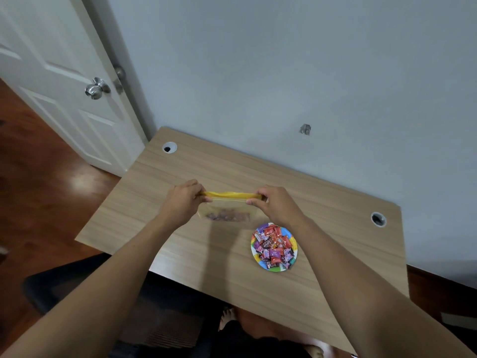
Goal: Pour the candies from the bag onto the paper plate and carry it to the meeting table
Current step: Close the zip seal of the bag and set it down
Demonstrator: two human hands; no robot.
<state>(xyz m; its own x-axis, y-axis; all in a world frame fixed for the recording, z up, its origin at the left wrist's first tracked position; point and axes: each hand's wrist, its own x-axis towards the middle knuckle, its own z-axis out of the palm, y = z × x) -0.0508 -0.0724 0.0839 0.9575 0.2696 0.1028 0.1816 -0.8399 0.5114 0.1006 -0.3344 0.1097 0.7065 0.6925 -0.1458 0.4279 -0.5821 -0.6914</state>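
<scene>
A: Black chair upholstery [64, 285] is seen nearest, under the near edge of the desk [180, 164]. What is found on the pale wood-grain top?

B: A paper plate [258, 262] with a multicoloured rim is seen on the desk's near right part, heaped with wrapped candies [275, 248] in pink, red and purple.

A: And the bag [227, 210]?

B: It is held above the desk, just left of and beyond the plate. Its yellow zip strip is stretched level between both hands. The left hand [184, 200] is pinched shut on the strip's left end, the right hand [275, 205] on its right end. The clear body hangs below; a blurred pinkish patch shows through it, but whether candies remain inside cannot be told.

A: Farther back?

B: Two round cable holes are set in the desk, one at the far left corner [169, 147], one at the right [378, 219]. Behind, a grey wall [284, 73] is seen, and to the left a white panelled door [51, 73] with a metal knob [96, 88].
</scene>
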